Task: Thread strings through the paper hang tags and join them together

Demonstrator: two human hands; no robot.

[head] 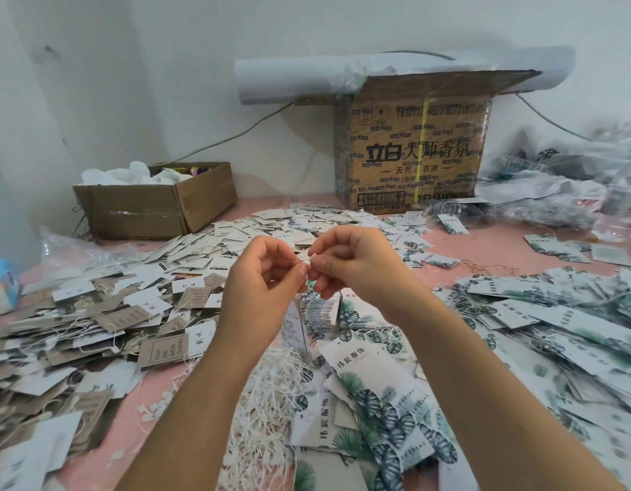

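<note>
My left hand [262, 278] and my right hand [356, 267] meet above the table, fingertips together. Between them they pinch a small white string fastener [311, 258]. Hanging just under the fingers is a narrow set of hang tags [307, 313] with barcode and leaf print, seen partly edge-on. A heap of loose white strings [268, 395] lies below my forearms. Long white tags with green leaf print [374, 391] lie in front of me.
Brown and white tags [105, 324] cover the left of the pink table [491, 253], leaf-print tags [562, 313] the right. An open low carton [154, 203] stands back left, a tall printed carton [416, 150] at the back, plastic bags [569, 178] back right.
</note>
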